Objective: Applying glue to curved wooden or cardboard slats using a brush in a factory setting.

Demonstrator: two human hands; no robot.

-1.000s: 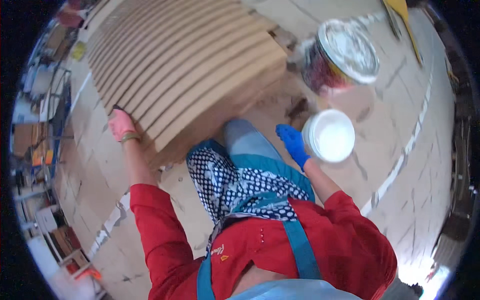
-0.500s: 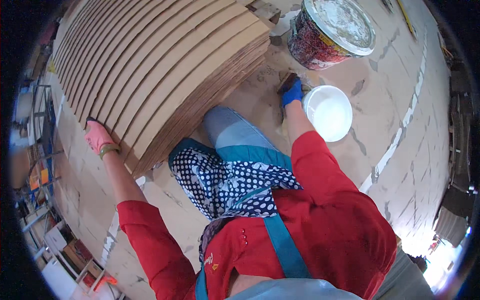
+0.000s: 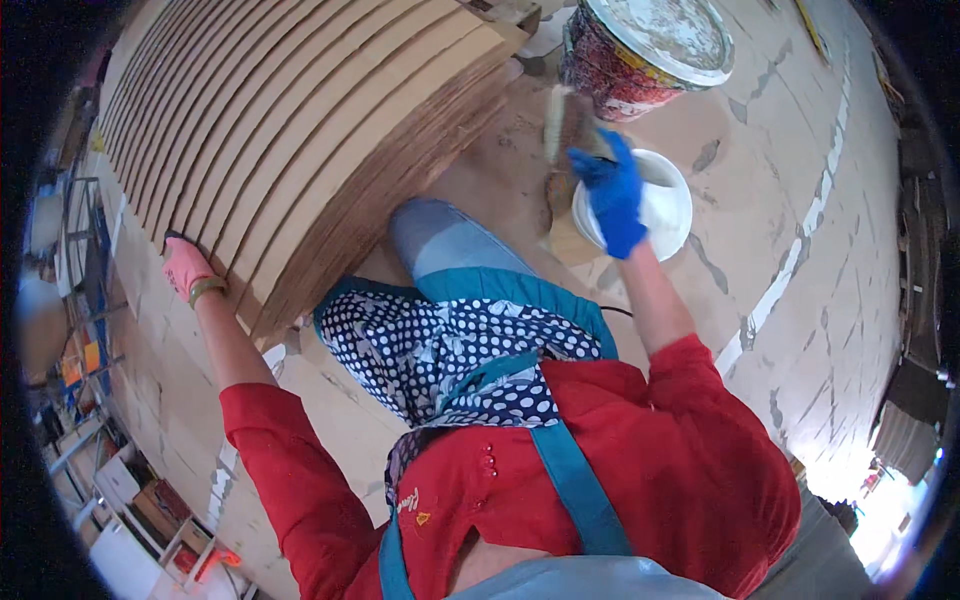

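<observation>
My left hand (image 3: 186, 268), in a pink glove, holds the near left edge of a fanned stack of brown board sheets (image 3: 330, 150). Its fingers sit close together at that edge, and the fingertips look dark. In a blue glove, my right hand (image 3: 613, 195) grips a wide brush (image 3: 574, 128) with a brown body and whitish bristles, slightly blurred. The brush is up over the floor, between the stack and a white bucket (image 3: 668, 205). That hand partly covers the bucket's left side; white stuff shows inside.
A large paint-smeared red and black pail (image 3: 620, 75) with a whitish top stands beyond the bucket. By the bucket's left side lies a piece of brown board (image 3: 570, 240). A white line (image 3: 790, 270) crosses the floor on the right. Metal racks (image 3: 85, 240) stand far left.
My right hand has lifted the brush from low beside the bucket and swung nearer to me, in front of the bucket. My left hand stays at the stack's edge.
</observation>
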